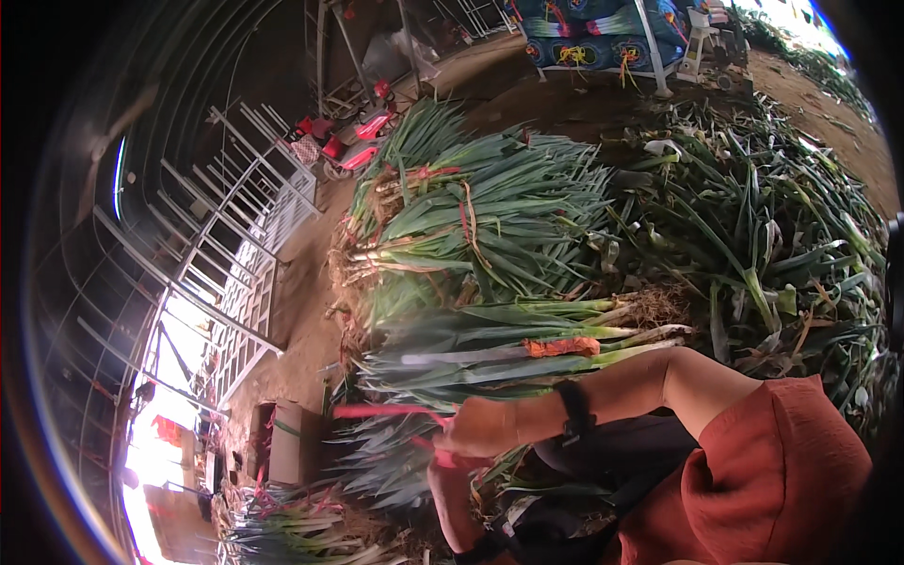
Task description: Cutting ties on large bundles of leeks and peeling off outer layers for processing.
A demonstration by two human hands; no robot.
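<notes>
My right hand (480,428), its wrist in a black band, is closed on a strip of pink ribbon (386,411) that sticks out to the left. Just below it, my left hand (452,471) is closed too, with pink ribbon at its fingers; motion blurs both. Beneath and beside them lie leek leaves (381,461). Directly beyond, a row of leeks (471,330) has its roots to the right. Across these leeks lies a long, pale, blade-like strip with an orange wrapped end (562,348), resembling a handle.
Tied leek bundles (499,207) are piled farther away, beside a heap of loose leaves (753,235) on the right. More leeks (282,523) and a cardboard box (294,443) sit at lower left. Metal racks (235,264) line the left; blue sacks (593,52) are stacked at the back.
</notes>
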